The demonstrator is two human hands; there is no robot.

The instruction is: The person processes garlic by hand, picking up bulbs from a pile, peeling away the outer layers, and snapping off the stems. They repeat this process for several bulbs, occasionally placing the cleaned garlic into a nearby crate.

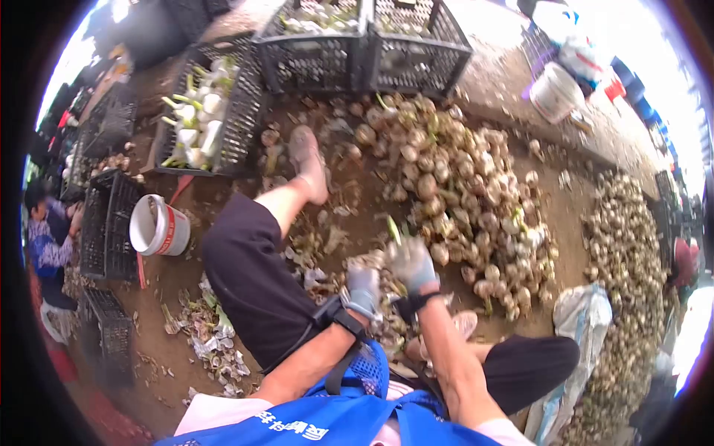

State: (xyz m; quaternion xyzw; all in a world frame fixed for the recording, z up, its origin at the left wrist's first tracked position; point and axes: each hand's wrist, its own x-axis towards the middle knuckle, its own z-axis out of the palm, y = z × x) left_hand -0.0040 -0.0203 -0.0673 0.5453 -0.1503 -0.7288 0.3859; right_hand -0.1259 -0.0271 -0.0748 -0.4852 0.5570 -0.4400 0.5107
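Note:
Both hands wear pale gloves and are close together above the ground between the legs. My right hand has its fingers closed round a garlic bulb, whose green stem sticks up past the fingers. Just left of it, my left hand is closed; what it holds, if anything, is too blurred to make out. A large heap of garlic bulbs lies right beside and beyond my right hand. Loose peeled skins are scattered on the ground at the left.
A black crate holds white, trimmed garlic at upper left. Two more crates stand at the top. A white bucket is left of my knee. Another person sits at far left. A sack lies at right.

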